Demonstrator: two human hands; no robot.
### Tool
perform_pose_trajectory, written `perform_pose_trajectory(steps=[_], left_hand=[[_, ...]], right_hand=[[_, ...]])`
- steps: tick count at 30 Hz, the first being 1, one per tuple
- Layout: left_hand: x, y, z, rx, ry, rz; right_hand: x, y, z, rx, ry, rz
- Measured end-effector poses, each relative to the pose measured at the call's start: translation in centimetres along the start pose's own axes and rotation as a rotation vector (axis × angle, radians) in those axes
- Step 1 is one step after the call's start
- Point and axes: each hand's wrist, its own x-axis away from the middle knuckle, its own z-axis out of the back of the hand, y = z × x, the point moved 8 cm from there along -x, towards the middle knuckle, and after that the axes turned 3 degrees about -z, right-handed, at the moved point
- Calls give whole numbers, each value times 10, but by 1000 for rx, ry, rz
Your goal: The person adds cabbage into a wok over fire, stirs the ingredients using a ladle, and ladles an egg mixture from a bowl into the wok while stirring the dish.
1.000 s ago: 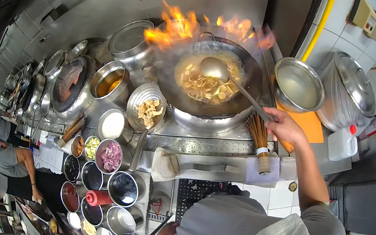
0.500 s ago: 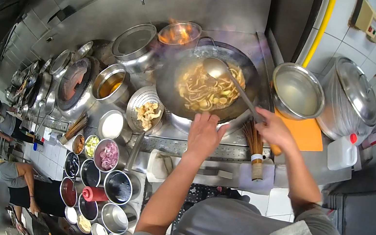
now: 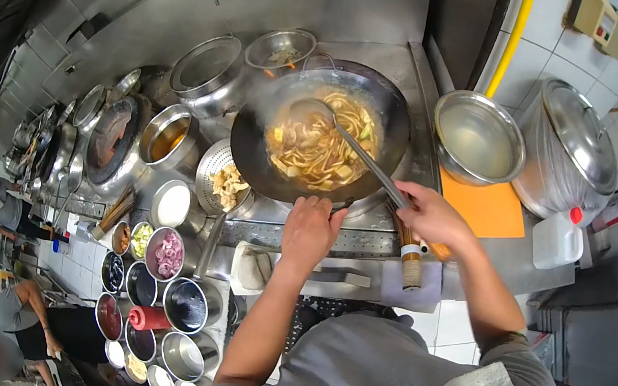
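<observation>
Here, the left hand (image 3: 309, 235), fingers together, thumb apart, touches the wok's (image 3: 249, 151) front rim; the right hand (image 3: 434, 219) grips a ladle (image 3: 366, 162) over noodles (image 3: 331, 152). The wok sits near the stove's (image 3: 366, 241) right edge.

Steel counter (image 3: 500, 261): orange board (image 3: 492, 211), white jug (image 3: 557, 242), pale cloth (image 3: 431, 280) at front edge.

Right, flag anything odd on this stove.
Small orange streaks, perhaps flame or its reflection, show at the metal bowl behind the wok; odd, since no fire shows elsewhere. I see no clear spill or damage.
</observation>
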Motion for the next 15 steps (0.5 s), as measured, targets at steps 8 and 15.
perform_pose_trajectory(steps=[8, 15], left_hand=[[12, -4, 3, 65, 37, -48], [14, -15, 10, 72, 60, -44]], right_hand=[[8, -18, -7, 29, 95, -11], [49, -6, 11, -9, 25, -101]])
